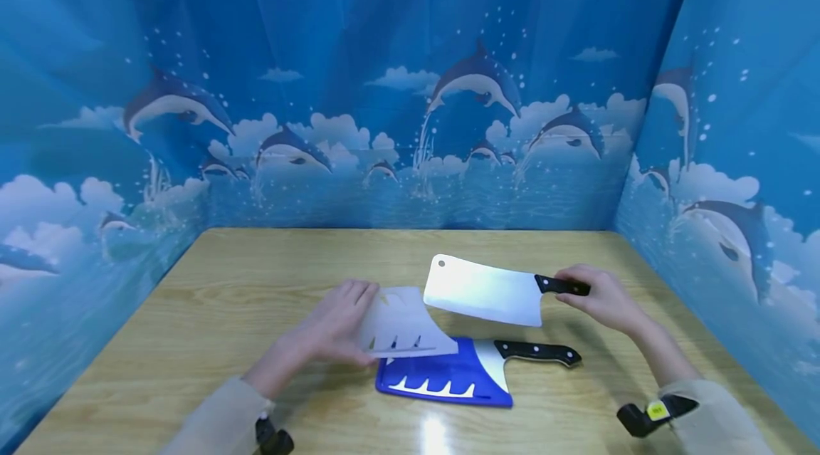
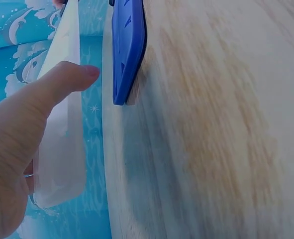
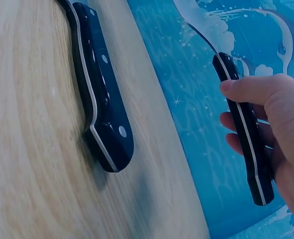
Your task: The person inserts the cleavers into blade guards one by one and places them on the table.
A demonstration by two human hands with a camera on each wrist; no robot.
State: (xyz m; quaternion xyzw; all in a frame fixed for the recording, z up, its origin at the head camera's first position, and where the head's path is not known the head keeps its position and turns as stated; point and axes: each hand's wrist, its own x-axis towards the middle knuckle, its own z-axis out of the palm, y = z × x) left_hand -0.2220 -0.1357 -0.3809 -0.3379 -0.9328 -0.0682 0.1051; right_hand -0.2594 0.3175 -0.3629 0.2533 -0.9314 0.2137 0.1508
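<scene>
Left hand (image 1: pixel 344 327): I see it pinching the white sheath (image 1: pixel 405 320) leftward, presumably keeping clear of metal.
Right hand (image 1: pixel 605 298): grips the bare cleaver (image 1: pixel 483 291) by its handle (image 3: pixel 248 142), likely for control.
Blue-sheathed cleaver (image 1: pixel 464 372): lies on the table (image 1: pixel 288 270), edge covered.

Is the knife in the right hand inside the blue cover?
No: the knife in the right hand is bare; the blue cover is on the other knife.

My left hand (image 1: pixel 339 323) grips a white sheath (image 1: pixel 405 321) | my right hand (image 1: pixel 604 297) holds a bare cleaver (image 1: pixel 483 290) by its black handle (image 1: pixel 549 285) | a blue-sheathed cleaver (image 1: pixel 474 372) lies on the wooden table (image 1: pixel 256 277)
</scene>
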